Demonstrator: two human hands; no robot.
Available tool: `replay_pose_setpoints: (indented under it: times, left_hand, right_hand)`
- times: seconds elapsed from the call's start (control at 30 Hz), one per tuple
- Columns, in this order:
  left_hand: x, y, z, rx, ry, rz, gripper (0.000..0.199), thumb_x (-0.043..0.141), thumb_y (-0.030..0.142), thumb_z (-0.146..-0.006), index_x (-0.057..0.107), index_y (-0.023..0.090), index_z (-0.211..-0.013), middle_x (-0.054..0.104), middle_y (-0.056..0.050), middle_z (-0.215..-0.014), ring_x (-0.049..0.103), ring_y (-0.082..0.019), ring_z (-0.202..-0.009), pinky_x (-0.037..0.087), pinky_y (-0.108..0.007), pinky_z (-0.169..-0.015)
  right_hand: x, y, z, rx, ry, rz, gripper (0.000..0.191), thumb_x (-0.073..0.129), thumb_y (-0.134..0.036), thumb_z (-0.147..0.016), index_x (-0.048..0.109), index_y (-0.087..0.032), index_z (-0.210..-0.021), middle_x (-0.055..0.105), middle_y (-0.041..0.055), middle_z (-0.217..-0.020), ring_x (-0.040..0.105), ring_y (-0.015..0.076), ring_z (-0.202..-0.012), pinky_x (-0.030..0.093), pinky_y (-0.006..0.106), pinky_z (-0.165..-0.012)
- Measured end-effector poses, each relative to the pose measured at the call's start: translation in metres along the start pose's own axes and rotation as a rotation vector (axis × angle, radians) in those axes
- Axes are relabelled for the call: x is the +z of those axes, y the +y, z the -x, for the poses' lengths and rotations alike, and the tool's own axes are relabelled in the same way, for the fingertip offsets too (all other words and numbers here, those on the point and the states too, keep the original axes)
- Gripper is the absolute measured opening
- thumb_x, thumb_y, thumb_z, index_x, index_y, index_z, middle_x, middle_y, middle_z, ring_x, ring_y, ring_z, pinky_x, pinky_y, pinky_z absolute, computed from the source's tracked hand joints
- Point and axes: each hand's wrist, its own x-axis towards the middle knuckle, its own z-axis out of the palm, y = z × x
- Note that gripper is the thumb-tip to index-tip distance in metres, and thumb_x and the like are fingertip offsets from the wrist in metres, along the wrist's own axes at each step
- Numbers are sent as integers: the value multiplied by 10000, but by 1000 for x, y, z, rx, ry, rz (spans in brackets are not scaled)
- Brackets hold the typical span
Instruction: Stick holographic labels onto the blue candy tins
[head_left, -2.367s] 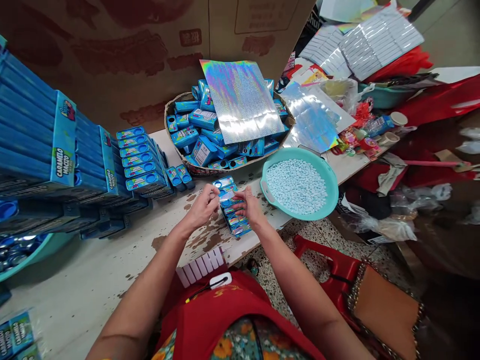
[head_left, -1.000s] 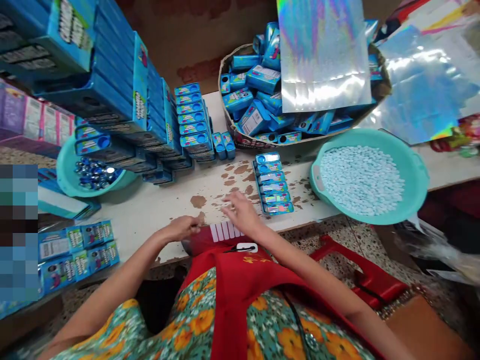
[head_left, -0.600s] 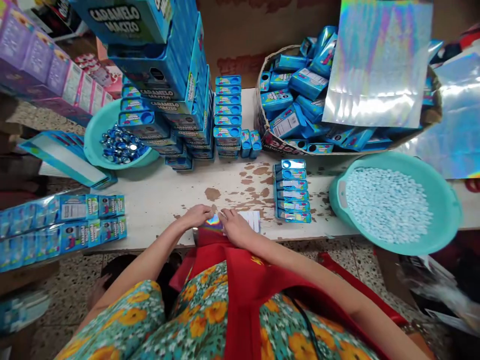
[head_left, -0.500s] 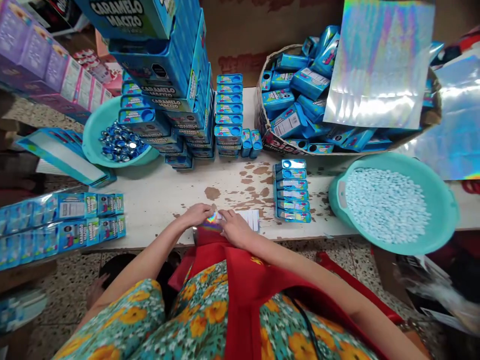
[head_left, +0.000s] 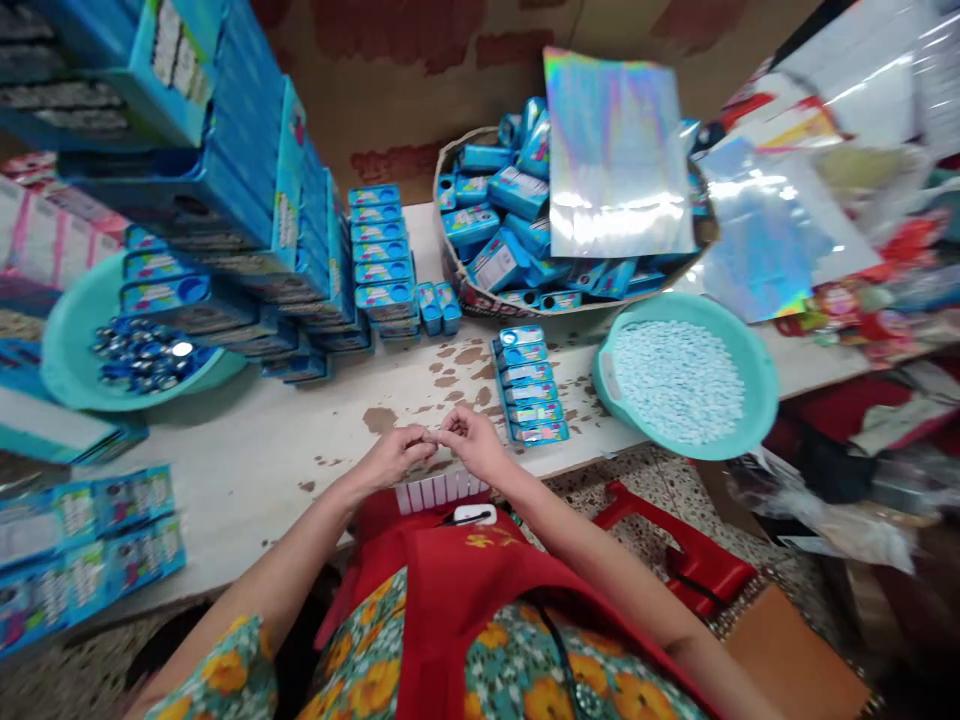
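Observation:
My left hand [head_left: 395, 456] and my right hand [head_left: 474, 444] meet over the front of the table, fingertips pinched together. Whatever lies between them is too small to make out. Just below, a white sheet of strips [head_left: 441, 491] lies at the table's front edge against my red apron, with neither hand on it. To the right of my right hand stands a row of small blue candy boxes [head_left: 529, 386], some with pale or shiny strips on their tops.
Farther right is a turquoise tub of pale candies [head_left: 679, 385]. Behind it, a basket of blue boxes [head_left: 487, 215] carries a shiny holographic sheet [head_left: 619, 160]. Tall stacks of blue boxes [head_left: 247, 190] rise at left, beside a turquoise bowl of shiny blue pieces [head_left: 142, 355].
My hands have left the shiny sheet and strips at the table edge and risen, fingertips now together. The view has swung right, so the table's things appear farther left.

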Motion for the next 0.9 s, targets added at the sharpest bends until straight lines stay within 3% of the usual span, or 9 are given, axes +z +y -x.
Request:
replay_pose_setpoints:
  times: [0.1,0.2,0.3,0.47,0.67,0.8,0.9]
  left_hand:
    - [12,25,-37,-39,-50,123,314,396,423,-853,538,164,-747,555,8,-597,538,-123,-531,408,-224,-510]
    - [20,48,-81,65,-39,129,246,405,381,-851,528,182,-926,513,44,-568,491,-103,-472,379,-207,-464]
    - [24,64,-121,163,-27,107,235,399,296,-842,438,199,-1053,501,69,-549,473,-99,-452,365,-198,-459]
    - [24,75,-170,203,51,7,149,377,218,-814,388,206,-961,493,75,-548,467,-95,-458,355,-197,-469]
    - [24,59,-199,154,123,42,172,386,164,-773,333,212,-929,475,90,-550,457,-80,-425,348,-191,-462]
    - [41,47,-207,-21,67,132,178,374,223,-819,301,218,-982,503,79,-579,492,-93,-404,351,-196,-441]
    - [52,44,-208,-162,95,108,180,352,236,-839,315,200,-1012,500,64,-569,486,-107,-394,337,-209,-435]
  right_hand:
    - [-29,1,-4,-43,302,106,157,622,-335,-752,579,-192,-704,566,-7,-700,541,146,-684,433,263,-636]
    - [-61,6,-10,-153,640,340,141,629,-337,-760,655,-199,-751,573,60,-972,523,197,-969,411,327,-847]
    - [-93,10,-22,-161,805,481,151,648,-350,-747,684,-204,-759,545,75,-1032,481,221,-1042,355,368,-930]
    - [-127,11,-53,-110,834,515,145,634,-330,-749,682,-193,-750,543,82,-1026,482,226,-1010,356,370,-914]
    - [-130,18,-79,13,835,499,112,590,-286,-755,630,-182,-765,527,94,-1061,502,211,-986,389,330,-870]
    - [-133,23,-83,91,836,493,182,601,-301,-721,578,-186,-860,566,66,-951,530,196,-843,412,327,-803]
    - [-145,22,-86,97,839,435,124,559,-269,-736,564,-184,-826,590,50,-870,539,180,-774,422,307,-760]
